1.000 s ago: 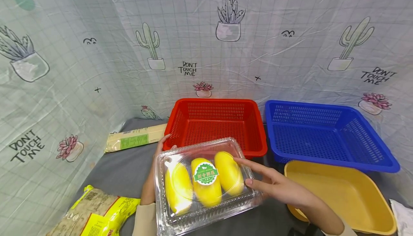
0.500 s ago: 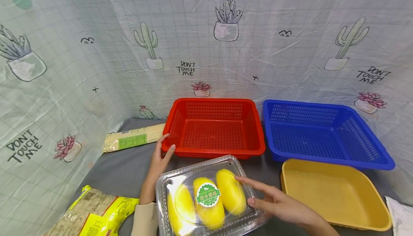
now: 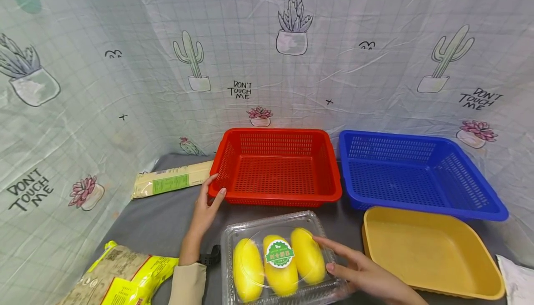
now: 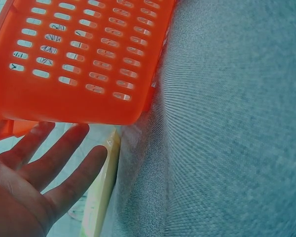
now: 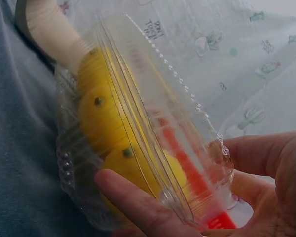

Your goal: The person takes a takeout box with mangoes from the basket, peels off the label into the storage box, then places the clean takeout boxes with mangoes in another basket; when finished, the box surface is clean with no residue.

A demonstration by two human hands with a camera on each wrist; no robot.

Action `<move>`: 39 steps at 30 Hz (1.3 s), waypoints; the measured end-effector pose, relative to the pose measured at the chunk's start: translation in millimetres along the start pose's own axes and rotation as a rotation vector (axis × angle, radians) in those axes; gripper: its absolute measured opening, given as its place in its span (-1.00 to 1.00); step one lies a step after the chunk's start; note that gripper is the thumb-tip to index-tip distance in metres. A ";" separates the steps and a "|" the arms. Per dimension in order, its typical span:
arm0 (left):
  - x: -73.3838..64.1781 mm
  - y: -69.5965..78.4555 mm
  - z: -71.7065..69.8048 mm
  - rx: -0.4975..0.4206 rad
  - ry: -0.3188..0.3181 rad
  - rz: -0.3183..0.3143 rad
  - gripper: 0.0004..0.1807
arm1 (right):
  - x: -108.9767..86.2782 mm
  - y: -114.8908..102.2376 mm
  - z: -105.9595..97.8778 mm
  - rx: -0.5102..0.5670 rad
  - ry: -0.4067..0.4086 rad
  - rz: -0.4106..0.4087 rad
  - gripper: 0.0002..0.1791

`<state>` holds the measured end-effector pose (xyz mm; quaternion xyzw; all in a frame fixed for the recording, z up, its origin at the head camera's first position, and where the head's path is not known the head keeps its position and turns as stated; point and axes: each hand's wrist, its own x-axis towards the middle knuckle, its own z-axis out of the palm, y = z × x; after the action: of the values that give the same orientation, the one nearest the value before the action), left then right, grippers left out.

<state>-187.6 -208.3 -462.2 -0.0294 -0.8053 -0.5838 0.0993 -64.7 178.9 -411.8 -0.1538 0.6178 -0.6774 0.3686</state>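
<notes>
In one box point(image 3: 267, 223), yellow fruits point(image 3: 282, 279) (three).

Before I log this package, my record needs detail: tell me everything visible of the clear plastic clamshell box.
The clear plastic clamshell box has a see-through lid, ribbed walls and a beaded rim. It looks closed, with three yellow mangoes inside and a round green-and-white sticker over the middle one. It is on the near side of the red basket, left of the yellow tub, turned slightly askew. The right hand grips its right side; whether its underside touches anything is hidden.
</notes>
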 end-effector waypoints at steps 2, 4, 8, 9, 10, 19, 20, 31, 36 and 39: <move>-1.2 3.3 -0.4 -0.003 -0.005 0.002 -0.38 | 0.4 5.9 -2.1 0.012 0.011 -0.009 -0.37; -0.7 3.0 -0.3 0.001 -0.006 -0.007 -0.37 | 0.8 10.8 -4.0 0.031 0.021 -0.013 -0.37; 3.3 -11.3 0.8 -0.001 0.008 0.003 -0.39 | 1.8 17.0 -6.4 0.046 0.050 -0.015 -0.35; 3.6 -11.6 0.9 -0.004 0.009 0.003 -0.39 | 2.3 17.8 -6.6 0.050 0.061 -0.011 -0.34; 3.7 -11.4 1.0 -0.008 0.008 0.002 -0.39 | 2.8 18.6 -6.8 0.050 0.073 -0.009 -0.33; 3.2 -10.4 2.7 -0.026 0.008 0.012 -0.37 | 7.5 24.2 -6.6 0.068 0.149 -0.008 -0.29; 3.0 -10.1 2.7 -0.026 0.010 0.013 -0.37 | 7.9 24.3 -6.6 0.069 0.146 -0.012 -0.29; 2.2 -5.3 1.1 -0.026 0.006 -0.009 -0.38 | 9.8 21.7 -3.6 -0.175 0.217 -0.059 -0.32; -4.6 17.6 0.3 -0.016 0.005 0.000 -0.38 | 10.4 21.4 -2.8 -0.198 0.239 -0.068 -0.32; -7.3 28.0 -0.3 -0.011 -0.001 0.000 -0.38 | 9.9 21.5 -3.7 -0.191 0.236 -0.065 -0.33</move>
<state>-175.8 -199.2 -437.3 -0.0305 -0.8021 -0.5883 0.0987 -67.2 175.5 -435.3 -0.1272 0.7130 -0.6407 0.2549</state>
